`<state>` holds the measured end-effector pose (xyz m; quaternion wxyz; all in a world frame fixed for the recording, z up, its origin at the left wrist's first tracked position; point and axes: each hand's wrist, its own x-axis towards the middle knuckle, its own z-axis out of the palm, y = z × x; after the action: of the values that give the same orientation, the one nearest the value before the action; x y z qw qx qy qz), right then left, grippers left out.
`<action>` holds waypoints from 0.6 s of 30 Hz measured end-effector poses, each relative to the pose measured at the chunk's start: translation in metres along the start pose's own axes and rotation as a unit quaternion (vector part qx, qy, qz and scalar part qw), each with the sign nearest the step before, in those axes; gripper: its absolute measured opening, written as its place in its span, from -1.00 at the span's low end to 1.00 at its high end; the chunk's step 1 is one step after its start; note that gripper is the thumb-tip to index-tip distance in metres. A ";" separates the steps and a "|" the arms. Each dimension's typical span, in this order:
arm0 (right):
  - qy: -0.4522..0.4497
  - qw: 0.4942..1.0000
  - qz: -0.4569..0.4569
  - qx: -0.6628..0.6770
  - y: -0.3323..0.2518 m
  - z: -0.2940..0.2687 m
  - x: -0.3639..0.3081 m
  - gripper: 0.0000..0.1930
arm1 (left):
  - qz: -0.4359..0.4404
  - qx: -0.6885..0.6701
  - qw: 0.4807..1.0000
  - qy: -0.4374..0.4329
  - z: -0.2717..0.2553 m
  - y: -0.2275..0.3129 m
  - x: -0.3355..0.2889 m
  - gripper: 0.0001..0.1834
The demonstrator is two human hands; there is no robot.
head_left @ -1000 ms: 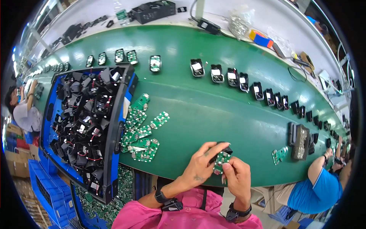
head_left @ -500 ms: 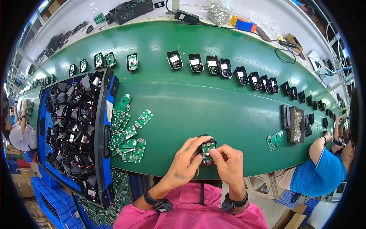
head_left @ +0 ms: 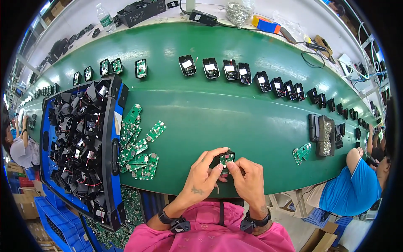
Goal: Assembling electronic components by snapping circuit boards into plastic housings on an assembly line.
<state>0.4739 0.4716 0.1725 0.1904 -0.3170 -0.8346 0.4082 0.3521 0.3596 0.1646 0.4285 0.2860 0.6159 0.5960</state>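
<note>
Close to my body, over the front edge of the green bench, both hands hold a small black plastic housing (head_left: 230, 152) with a green circuit board (head_left: 226, 158) in its opening. My left hand (head_left: 202, 174) wraps round the housing's left side, its thumb on the board. My right hand (head_left: 248, 176) grips from the right, thumb and fingertips pressing at the board's lower part. The thumbs hide part of the board. Loose green circuit boards (head_left: 138, 154) lie piled to the left of my hands.
At the left stands a blue-and-black crate (head_left: 110, 168) full of black housings. A row of housings (head_left: 211, 68) runs along the bench's far side. To the right are a small box of metal parts (head_left: 325, 136) and a few boards (head_left: 302, 153). A person in blue (head_left: 351, 185) sits at the right.
The board has shifted and sits further into the housing, and both my thumbs now press on it. My right hand has moved slightly left. The whole view has shifted a little.
</note>
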 end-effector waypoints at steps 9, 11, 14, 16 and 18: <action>0.022 0.998 0.062 0.020 0.004 0.005 0.000 -0.79 | -0.005 -0.018 1.000 0.003 0.002 -0.002 0.005 -0.59; 0.010 0.997 0.057 0.051 -0.003 0.006 0.003 -0.77 | -0.004 -0.016 1.000 0.001 0.001 -0.009 0.008 -0.59; 0.023 0.997 0.007 0.069 0.000 0.014 0.006 -0.68 | 0.000 -0.033 0.999 0.012 0.003 -0.011 0.010 -0.59; 0.044 0.996 -0.044 0.061 0.004 0.021 0.009 -0.65 | -0.018 -0.051 0.998 0.027 0.003 -0.003 0.009 -0.60; 0.064 0.993 -0.036 0.095 0.003 0.027 0.011 -0.64 | 0.007 -0.019 0.999 0.048 0.005 0.003 0.008 -0.60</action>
<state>0.4514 0.4648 0.1545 0.2877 -0.2927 -0.7892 0.4568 0.3523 0.3694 0.1660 0.3998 0.2531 0.6225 0.6234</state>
